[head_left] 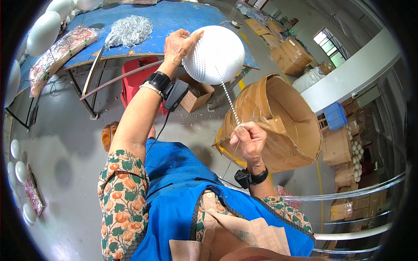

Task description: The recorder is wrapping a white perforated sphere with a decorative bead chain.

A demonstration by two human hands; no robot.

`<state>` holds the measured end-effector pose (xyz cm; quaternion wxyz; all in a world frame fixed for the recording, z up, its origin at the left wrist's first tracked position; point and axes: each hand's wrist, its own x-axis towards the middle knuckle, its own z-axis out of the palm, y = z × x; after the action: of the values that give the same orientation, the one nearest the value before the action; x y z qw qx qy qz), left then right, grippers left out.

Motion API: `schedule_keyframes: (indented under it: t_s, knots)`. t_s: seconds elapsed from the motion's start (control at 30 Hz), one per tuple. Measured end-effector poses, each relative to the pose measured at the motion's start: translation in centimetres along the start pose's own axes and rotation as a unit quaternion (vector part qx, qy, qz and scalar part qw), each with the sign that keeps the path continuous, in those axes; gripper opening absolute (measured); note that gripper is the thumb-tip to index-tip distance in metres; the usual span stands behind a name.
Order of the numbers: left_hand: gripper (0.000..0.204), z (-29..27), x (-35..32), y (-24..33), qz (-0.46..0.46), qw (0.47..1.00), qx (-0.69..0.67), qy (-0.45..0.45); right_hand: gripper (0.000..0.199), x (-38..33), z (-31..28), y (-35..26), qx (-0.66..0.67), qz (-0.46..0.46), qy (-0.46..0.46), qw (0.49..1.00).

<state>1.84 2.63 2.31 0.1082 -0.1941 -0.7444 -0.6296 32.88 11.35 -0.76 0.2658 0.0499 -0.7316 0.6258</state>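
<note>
A large smooth white ball (224, 50) is in front of me at the table's near edge. Rows of small silvery beads cover its left side. My left hand (178, 47) grips the ball at that beaded side, with its fingers bent against the surface. From the ball a taut bead string (227, 96) runs down to my right hand (250, 138). There the thumb and fingers are pinched on the string, and a thin loose end hangs below them. A brown rod (126, 78) passes behind my left wrist; whether it joins the ball is hidden.
The blue table (178, 17) carries a heap of silvery strands (129, 30) and a wrapped bundle (61, 54). A big open cardboard box (248, 113) stands right of my right hand. Below the table are a red stool (133, 76) and a small carton (191, 98). White balls (43, 32) hang at left.
</note>
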Motion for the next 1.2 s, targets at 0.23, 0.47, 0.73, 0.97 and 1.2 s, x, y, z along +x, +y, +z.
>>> schedule_keyframes:
  t_s: [0.23,0.47,0.73,0.97,1.2]
  knots:
    - [0.067,0.2,-0.1,0.0,0.009,1.000,-0.019,0.022,0.012,-0.3,0.2,1.3,0.001,0.011,0.004,1.000]
    - [0.077,-1.3,-0.3,0.0,-0.014,0.992,-0.075,-0.100,0.015,-1.2,0.2,4.4,0.025,0.110,0.022,0.993]
    - [0.092,-1.8,-1.7,0.3,0.101,0.985,0.048,-0.131,0.018,-0.5,0.8,7.3,0.040,0.125,0.031,0.991]
    - [0.077,-0.4,-0.7,-0.3,0.111,0.993,0.003,0.041,0.018,1.9,2.3,6.4,0.041,0.106,0.031,0.993]
    - [0.062,-0.1,-0.4,-0.5,0.095,0.995,-0.003,0.018,0.018,1.7,2.8,3.8,0.034,0.094,0.029,0.995]
